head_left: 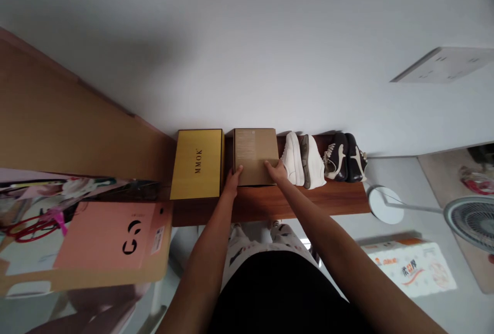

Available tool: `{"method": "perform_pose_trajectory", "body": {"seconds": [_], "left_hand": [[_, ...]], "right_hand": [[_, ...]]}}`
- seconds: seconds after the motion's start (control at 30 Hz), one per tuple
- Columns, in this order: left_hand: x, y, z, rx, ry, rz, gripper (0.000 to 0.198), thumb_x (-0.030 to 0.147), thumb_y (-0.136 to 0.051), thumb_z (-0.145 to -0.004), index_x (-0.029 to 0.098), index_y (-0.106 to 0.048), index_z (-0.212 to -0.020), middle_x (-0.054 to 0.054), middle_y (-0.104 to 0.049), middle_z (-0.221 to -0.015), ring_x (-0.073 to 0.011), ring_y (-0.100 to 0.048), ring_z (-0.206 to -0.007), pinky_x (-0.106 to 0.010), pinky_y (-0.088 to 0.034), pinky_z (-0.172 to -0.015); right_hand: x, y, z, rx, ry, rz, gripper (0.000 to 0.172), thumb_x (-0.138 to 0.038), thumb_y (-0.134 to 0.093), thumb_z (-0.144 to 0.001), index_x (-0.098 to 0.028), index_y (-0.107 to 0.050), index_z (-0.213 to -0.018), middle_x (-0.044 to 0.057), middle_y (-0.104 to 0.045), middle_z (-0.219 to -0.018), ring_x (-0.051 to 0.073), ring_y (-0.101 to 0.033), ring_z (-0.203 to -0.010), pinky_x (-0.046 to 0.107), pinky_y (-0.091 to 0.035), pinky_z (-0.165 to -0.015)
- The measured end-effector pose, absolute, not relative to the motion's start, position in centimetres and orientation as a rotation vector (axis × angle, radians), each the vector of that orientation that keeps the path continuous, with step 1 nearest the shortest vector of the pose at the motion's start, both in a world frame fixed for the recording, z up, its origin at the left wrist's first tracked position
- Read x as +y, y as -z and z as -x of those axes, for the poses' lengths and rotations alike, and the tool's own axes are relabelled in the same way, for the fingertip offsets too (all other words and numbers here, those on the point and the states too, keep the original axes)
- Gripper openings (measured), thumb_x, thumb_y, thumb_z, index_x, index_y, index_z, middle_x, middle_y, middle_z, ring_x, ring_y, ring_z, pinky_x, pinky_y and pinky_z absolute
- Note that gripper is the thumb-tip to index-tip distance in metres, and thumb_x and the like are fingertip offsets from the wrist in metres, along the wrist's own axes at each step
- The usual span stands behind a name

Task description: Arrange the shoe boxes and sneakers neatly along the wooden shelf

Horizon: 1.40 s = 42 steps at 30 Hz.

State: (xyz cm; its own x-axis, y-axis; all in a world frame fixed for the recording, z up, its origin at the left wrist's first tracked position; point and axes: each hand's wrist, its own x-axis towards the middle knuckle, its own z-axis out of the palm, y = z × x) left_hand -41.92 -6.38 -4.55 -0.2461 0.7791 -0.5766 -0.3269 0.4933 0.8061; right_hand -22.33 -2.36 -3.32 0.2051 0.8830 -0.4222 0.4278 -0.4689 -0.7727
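A plain brown cardboard box [257,154] sits on a reddish wooden shelf [266,205] against the wall. My left hand [233,177] grips its near left side, thumb on the top. On its right edge, my right hand [276,170] holds it the same way; the fingers of both hands are partly hidden by the box sides. Left of it lies a yellow box [197,164] marked MMOK, with a narrow gap between the two. Close by my right hand stands a pair of white sneakers [295,159], and farther right a pair of dark sneakers [339,156].
A pink box [111,236] rests at the left on a cluttered surface, with red-handled scissors [31,228] nearby. A brown panel [77,118] borders the shelf's left end. A fan [473,221] and a white printed package [415,269] stand at the right. A socket plate [443,65] is on the wall.
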Motion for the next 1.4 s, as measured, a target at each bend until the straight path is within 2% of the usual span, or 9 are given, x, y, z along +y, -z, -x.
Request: {"method": "perform_pose_trajectory", "body": {"seconds": [0.13, 0.27, 0.47, 0.63, 0.73, 0.8, 0.97, 1.13, 1.4], "left_hand": [[-7.9, 3.1, 41.5, 1.551, -1.075, -0.486, 0.065, 0.053, -0.074, -0.086, 0.020, -0.058, -0.141, -0.014, -0.058, -0.150, -0.0261, -0.050, -0.144, -0.041, -0.037, -0.121], [-9.9, 1.1, 42.1, 1.572, -1.099, -0.598, 0.066, 0.051, -0.074, -0.087, 0.021, -0.057, -0.143, -0.013, -0.050, -0.158, -0.0252, -0.042, -0.150, -0.038, -0.031, -0.125], [-11.9, -1.2, 43.6, 1.337, -1.136, -0.427, 0.063, 0.054, -0.080, -0.080, 0.021, -0.066, -0.132, -0.012, -0.070, -0.135, -0.0286, -0.060, -0.134, -0.042, -0.049, -0.112], [-12.1, -2.7, 43.7, 1.316, -1.153, -0.342, 0.067, 0.055, -0.082, -0.077, 0.024, -0.065, -0.134, -0.010, -0.071, -0.132, -0.0278, -0.067, -0.123, -0.041, -0.059, -0.098], [-11.9, -3.2, 43.2, 1.355, -1.148, -0.375, 0.070, 0.050, -0.085, -0.075, 0.027, -0.064, -0.138, -0.008, -0.070, -0.135, -0.0280, -0.065, -0.126, -0.040, -0.059, -0.099], [-11.8, -3.3, 42.9, 1.352, -1.169, -0.390, 0.073, 0.046, -0.086, -0.075, 0.028, -0.062, -0.142, -0.007, -0.069, -0.138, -0.0279, -0.063, -0.129, -0.041, -0.057, -0.103], [-11.7, -3.1, 42.4, 1.373, -1.197, -0.427, 0.075, 0.042, -0.085, -0.078, 0.027, -0.059, -0.146, -0.007, -0.067, -0.141, -0.0273, -0.061, -0.133, -0.043, -0.052, -0.111], [-11.6, -2.5, 42.1, 1.361, -1.219, -0.448, 0.079, 0.042, -0.086, -0.076, 0.025, -0.058, -0.147, -0.008, -0.068, -0.139, -0.0281, -0.062, -0.132, -0.044, -0.051, -0.112], [-11.0, -2.1, 41.2, 1.446, -1.200, -0.531, 0.072, 0.039, -0.087, -0.076, 0.026, -0.063, -0.142, -0.007, -0.070, -0.136, -0.0263, -0.064, -0.129, -0.041, -0.050, -0.112]], "right_hand": [[-3.7, 2.2, 20.7, -1.055, -1.234, 2.053, 0.071, -0.066, -0.077, -0.072, -0.019, -0.060, -0.122, 0.015, -0.073, -0.123, 0.031, -0.068, -0.119, 0.045, -0.052, -0.106], [-4.9, 1.4, 19.1, -0.995, -1.322, 1.890, 0.066, -0.064, -0.082, -0.068, -0.018, -0.065, -0.113, 0.015, -0.076, -0.116, 0.031, -0.071, -0.112, 0.044, -0.057, -0.099], [-6.0, 2.3, 19.5, -0.871, -1.592, 1.579, 0.061, -0.061, -0.078, -0.075, -0.018, -0.067, -0.117, 0.013, -0.077, -0.118, 0.029, -0.072, -0.111, 0.047, -0.056, -0.102], [-6.4, 2.8, 22.0, -0.987, -1.481, 1.534, 0.074, -0.068, -0.072, -0.079, -0.022, -0.062, -0.136, 0.011, -0.069, -0.137, 0.028, -0.056, -0.139, 0.049, -0.042, -0.119], [-6.6, 2.0, 23.5, -1.059, -1.439, 1.564, 0.076, -0.074, -0.070, -0.078, -0.025, -0.065, -0.136, 0.008, -0.065, -0.144, 0.029, -0.042, -0.150, 0.052, -0.028, -0.127], [-7.0, 1.0, 24.3, -1.052, -1.511, 1.517, 0.075, -0.076, -0.067, -0.080, -0.027, -0.067, -0.136, 0.006, -0.065, -0.144, 0.029, -0.042, -0.150, 0.053, -0.026, -0.128], [-8.1, -1.8, 25.0, -1.051, -1.680, 1.359, 0.074, -0.071, -0.069, -0.081, -0.021, -0.066, -0.136, 0.009, -0.067, -0.141, 0.030, -0.054, -0.140, 0.048, -0.039, -0.122], [-8.1, -3.2, 25.1, -1.036, -1.784, 1.298, 0.074, -0.061, -0.078, -0.076, -0.021, -0.063, -0.137, 0.008, -0.075, -0.124, 0.028, -0.067, -0.120, 0.047, -0.054, -0.107], [-8.0, -2.7, 24.2, -1.033, -1.782, 1.314, 0.063, -0.062, -0.071, -0.081, -0.023, -0.068, -0.129, 0.006, -0.073, -0.128, 0.025, -0.067, -0.119, 0.042, -0.052, -0.107]]}}
